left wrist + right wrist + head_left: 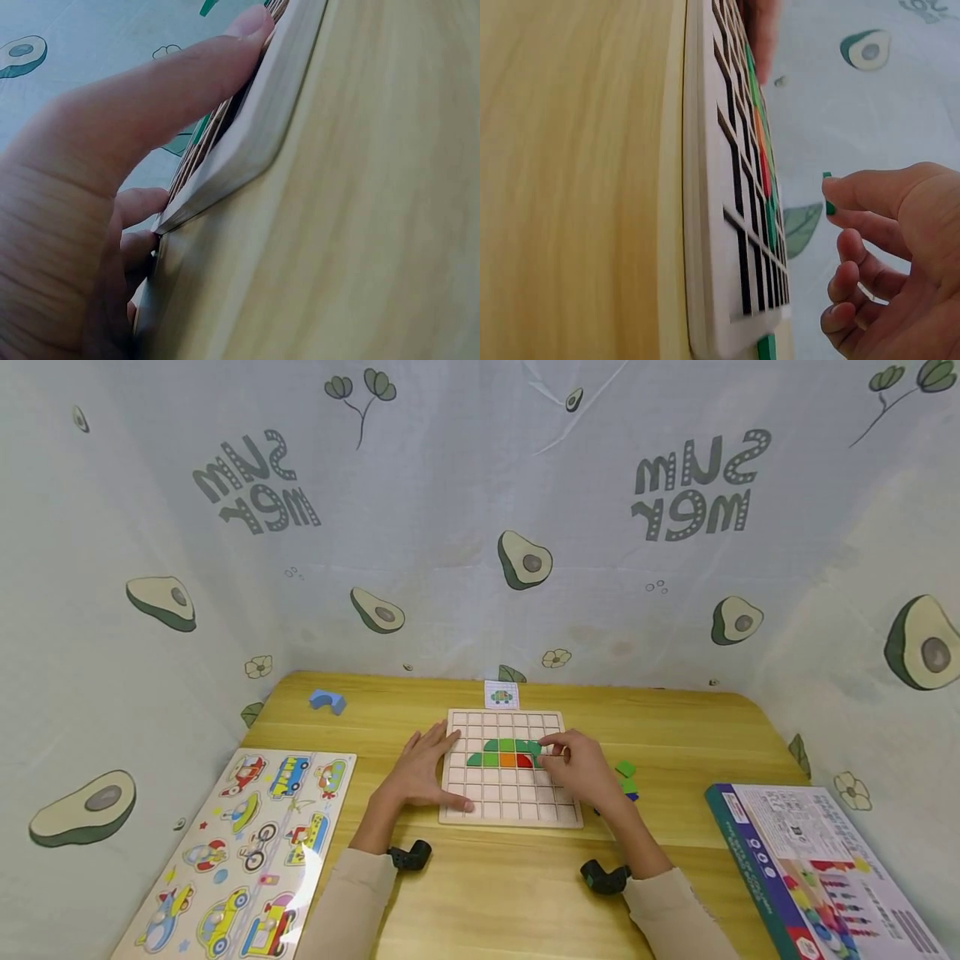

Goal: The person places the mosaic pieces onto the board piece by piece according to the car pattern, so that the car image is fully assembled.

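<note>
A wooden grid board (495, 793) lies on the table, with green, orange and red tiles in some of its middle squares. My left hand (422, 774) rests at the board's left side with fingers spread. Its thumb (244, 34) lies on the board's top near the front, and the other fingertips touch the left edge. Over the right part of the tile pattern, my right hand (581, 768) pinches a small green tile (829, 196) between thumb and index finger. In the right wrist view the tile is held above the board, the other fingers loosely curled.
A small picture card (502, 695) lies behind the board. Loose green tiles (625, 768) sit right of it, partly behind the right arm. A vehicle puzzle board (300, 814) is at left, a blue arch block (327, 700) at back left, a printed box (817, 860) at right.
</note>
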Motion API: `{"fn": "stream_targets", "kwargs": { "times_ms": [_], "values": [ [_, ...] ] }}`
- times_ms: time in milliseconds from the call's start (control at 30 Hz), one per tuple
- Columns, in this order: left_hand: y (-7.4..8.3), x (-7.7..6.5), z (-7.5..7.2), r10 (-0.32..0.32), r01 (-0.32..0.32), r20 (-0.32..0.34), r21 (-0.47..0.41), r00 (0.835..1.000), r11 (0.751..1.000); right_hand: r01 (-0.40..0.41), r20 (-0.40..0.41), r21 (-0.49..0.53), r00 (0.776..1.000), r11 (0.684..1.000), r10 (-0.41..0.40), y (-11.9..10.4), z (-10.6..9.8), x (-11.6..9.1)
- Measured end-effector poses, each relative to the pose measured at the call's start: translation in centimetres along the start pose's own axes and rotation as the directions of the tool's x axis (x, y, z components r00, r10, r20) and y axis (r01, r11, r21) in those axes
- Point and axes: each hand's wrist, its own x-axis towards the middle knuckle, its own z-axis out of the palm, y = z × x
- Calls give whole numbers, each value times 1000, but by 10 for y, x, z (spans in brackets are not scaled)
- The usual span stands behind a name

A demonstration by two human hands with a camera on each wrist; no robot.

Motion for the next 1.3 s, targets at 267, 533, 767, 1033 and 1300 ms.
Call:
{"fn": "stream_targets", "kwargs": {
  "times_ms": [267, 533, 767, 1033, 1300],
  "values": [
    [4, -2, -2, 12, -12, -30, -21, 999, 1000, 77, 23, -4, 997, 997, -77, -14, 21, 5],
    [4, -3, 0, 3, -4, -28, -25, 1000, 1000, 49, 84, 47, 995, 998, -53, -33, 38, 5],
    [3, -1, -1, 3, -3, -23, -14, 1000, 1000, 43, 101, 52, 994, 998, -48, -44, 52, 4],
    [2, 1, 0, -7, 7, -12, 17, 1000, 1000, 107, 121, 4, 987, 994, -106, -47, 63, 4],
    [1, 0, 0, -3, 3, -24, -4, 1000, 1000, 92, 136, -14, 987, 996, -90, -52, 69, 6]
  ]
}}
